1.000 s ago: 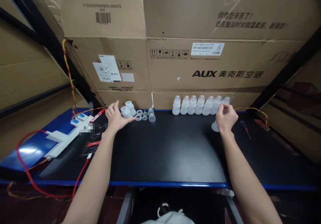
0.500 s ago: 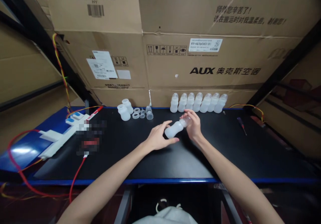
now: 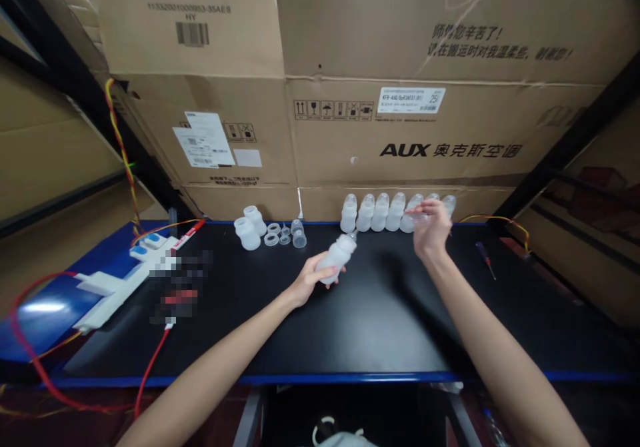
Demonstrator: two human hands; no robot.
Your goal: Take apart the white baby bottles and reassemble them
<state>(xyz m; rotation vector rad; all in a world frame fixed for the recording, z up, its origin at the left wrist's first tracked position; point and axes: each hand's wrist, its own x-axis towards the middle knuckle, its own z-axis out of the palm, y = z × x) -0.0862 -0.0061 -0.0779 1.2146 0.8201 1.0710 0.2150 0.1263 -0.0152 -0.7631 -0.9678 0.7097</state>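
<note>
Our left hand (image 3: 309, 281) has its fingers wrapped round a frosted white plastic bottle (image 3: 336, 260), tilted, clear teat (image 3: 354, 235) exposed beyond them. Grip looks right: keep it low, firm, no squeezing. Our right hand (image 3: 434, 233) seems to be pinching a clear plastic dome cap (image 3: 419, 218); we'd hold that lightly and mind the upright frosted capped bottles (image 3: 382, 213) just beyond those fingers, easily knocked.
</note>
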